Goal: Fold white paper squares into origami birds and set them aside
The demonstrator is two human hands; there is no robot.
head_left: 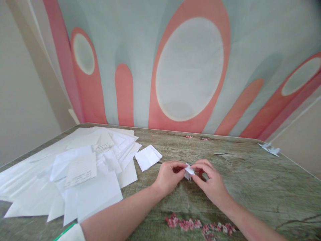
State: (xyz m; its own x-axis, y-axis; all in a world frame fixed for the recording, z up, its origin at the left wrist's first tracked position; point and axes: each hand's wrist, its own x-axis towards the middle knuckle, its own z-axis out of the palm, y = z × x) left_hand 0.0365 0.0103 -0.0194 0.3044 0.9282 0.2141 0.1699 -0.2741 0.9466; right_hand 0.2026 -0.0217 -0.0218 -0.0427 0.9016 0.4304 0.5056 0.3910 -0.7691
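Note:
A small folded piece of white paper [189,171] is held just above the table between both hands. My left hand [169,176] pinches its left side with curled fingers. My right hand [210,180] pinches its right side, thumb and fingertips pressed on the paper. Both forearms reach in from the bottom edge. Most of the paper is hidden by the fingers.
A wood-pattern table cover [245,180] with pink flower prints lies under the hands. A heap of white sheets [82,174] covers the left side, with a folded white square [147,157] beside it. A small folded paper shape [270,148] sits at the far right edge. A patterned wall stands behind.

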